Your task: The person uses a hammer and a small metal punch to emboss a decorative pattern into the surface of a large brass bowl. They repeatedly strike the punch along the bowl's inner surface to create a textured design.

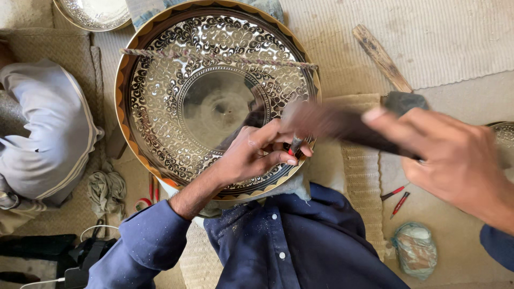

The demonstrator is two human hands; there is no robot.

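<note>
The left hand [251,152] pinches a small red-handled chisel [294,147] against the lower right rim of the large engraved metal tray [160,107] — which rests on the person's lap — while the right hand [455,160] grips a motion-blurred hammer [342,124] just above the chisel.

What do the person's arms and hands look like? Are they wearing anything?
Both arms wear dark blue long sleeves of a button-up shirt. The left sleeve is speckled with pale dust and ends at the wrist; only a bit of the right sleeve shows. The left hand and right hand are bare: no gloves, rings or watch that I can see.
</note>
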